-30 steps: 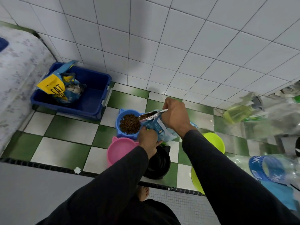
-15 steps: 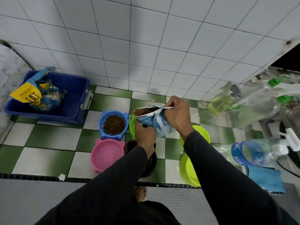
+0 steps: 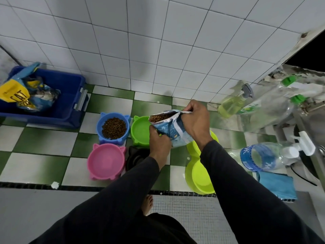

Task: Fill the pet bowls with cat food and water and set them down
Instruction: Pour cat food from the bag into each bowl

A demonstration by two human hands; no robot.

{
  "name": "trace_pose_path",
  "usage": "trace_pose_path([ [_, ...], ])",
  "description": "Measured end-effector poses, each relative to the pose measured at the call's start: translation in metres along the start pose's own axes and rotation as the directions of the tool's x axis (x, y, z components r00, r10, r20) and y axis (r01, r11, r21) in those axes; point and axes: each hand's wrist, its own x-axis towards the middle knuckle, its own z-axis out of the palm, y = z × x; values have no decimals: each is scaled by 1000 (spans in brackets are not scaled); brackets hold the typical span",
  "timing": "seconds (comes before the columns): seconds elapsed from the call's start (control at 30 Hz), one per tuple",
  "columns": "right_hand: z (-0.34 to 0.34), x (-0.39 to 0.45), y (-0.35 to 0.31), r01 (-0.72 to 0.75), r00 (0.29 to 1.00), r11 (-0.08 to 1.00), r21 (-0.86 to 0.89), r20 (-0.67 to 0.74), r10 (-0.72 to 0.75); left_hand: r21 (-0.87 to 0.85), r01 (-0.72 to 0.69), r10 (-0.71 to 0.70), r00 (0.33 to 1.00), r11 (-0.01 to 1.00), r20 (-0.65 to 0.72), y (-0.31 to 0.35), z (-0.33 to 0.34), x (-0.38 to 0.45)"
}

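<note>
Both hands grip the blue food pouch (image 3: 173,128) — left hand (image 3: 159,140) underneath, right hand (image 3: 195,120) pinching the open top, kibble visible — above the empty green bowl (image 3: 139,131).

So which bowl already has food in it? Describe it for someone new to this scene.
Start at the blue bin by the wall. Just right of it on the checkered floor is the blue bowl with cat ears. It alone holds brown kibble; the pink and green neighbours are empty.

The floor (image 3: 44,141) at the frame's left is a green-and-white check, the wall (image 3: 140,41) above white tile. At centre a blue bowl (image 3: 103,118) holds brown kibble (image 3: 114,128), with a green bowl (image 3: 139,131) to its right and a pink bowl (image 3: 106,162) below. The tub (image 3: 68,95) at upper left is dark blue. The sleeves (image 3: 246,191) are black.
</note>
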Motion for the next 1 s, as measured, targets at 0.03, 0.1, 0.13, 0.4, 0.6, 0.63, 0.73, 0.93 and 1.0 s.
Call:
trace_pose_path([
  [0.03, 0, -1, 0, 7, 1000, 1000, -11, 2, -7, -40, 20, -19, 1000, 999, 25, -5, 1, 2],
  [0.1, 0, -3, 0, 18, 1000, 999, -33, 10, -17, -110, 68, -61, 996, 992, 63, -10, 1, 2],
  [0.13, 1, -4, -1, 19, 1000, 999, -42, 16, -18, -142, 98, -89, 994, 985, 70, -10, 2, 1],
  [0.4, 9, -9, -2, 18, 997, 994, -111, 75, -10, -217, 207, -188, 977, 954, 105, -12, -2, -6],
  [0.6, 15, -13, -5, 78, 988, 975, -208, 149, -47, -216, 267, -240, 960, 939, 142, -24, -4, -2],
  [0.63, 16, -12, -6, 85, 985, 970, -228, 163, -48, -212, 278, -253, 957, 937, 139, -26, -4, -1],
  [0.73, 17, -12, -8, 99, 980, 957, -273, 194, -46, -203, 300, -278, 952, 932, 131, -33, -5, 3],
  [0.93, 21, -10, -10, 125, 969, 942, -311, 242, -49, -229, 333, -305, 940, 915, 150, -36, -5, 6],
  [1.0, 22, -9, -12, 128, 965, 938, -323, 257, -44, -239, 355, -328, 934, 904, 145, -38, -5, 8],
])
